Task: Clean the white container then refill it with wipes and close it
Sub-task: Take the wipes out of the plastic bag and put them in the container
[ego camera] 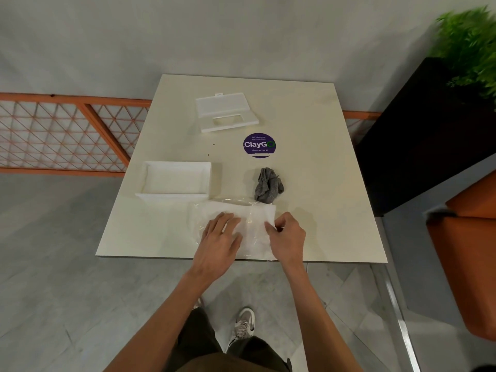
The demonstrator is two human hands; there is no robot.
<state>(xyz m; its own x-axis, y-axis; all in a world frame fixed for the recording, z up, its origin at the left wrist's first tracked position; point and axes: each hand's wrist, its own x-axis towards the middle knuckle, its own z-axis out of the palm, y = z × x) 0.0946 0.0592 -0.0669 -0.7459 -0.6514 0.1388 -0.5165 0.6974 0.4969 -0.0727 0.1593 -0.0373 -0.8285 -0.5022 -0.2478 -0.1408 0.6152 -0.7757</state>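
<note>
Opening the pack of wipes (236, 209) seems to be the step in hand, and it goes best when the two hands work against each other. The left hand (220, 234) lies flat on the pack with nearly straight fingers and presses it onto the tabletop (308, 178), close to the near edge. The right hand (287, 234) has curled fingers and pinches the clear plastic wrap at the right end of the pack.

I would keep the left palm firm, because the pack lies near the edge and the wrap looks thin and slippery. The pull should go slowly to the right and a little upward, so the wipes stay in one stack.

Just beyond the pack, to the left, stands the white container (175, 179), open, and it looks empty; the stack has only a short way to go. A crumpled grey cloth (268, 189) lies just beside the far right corner of the pack. Farther away is a round purple sticker (259, 145). The lid (226, 114) lies well apart, on the far side of the tabletop.
</note>
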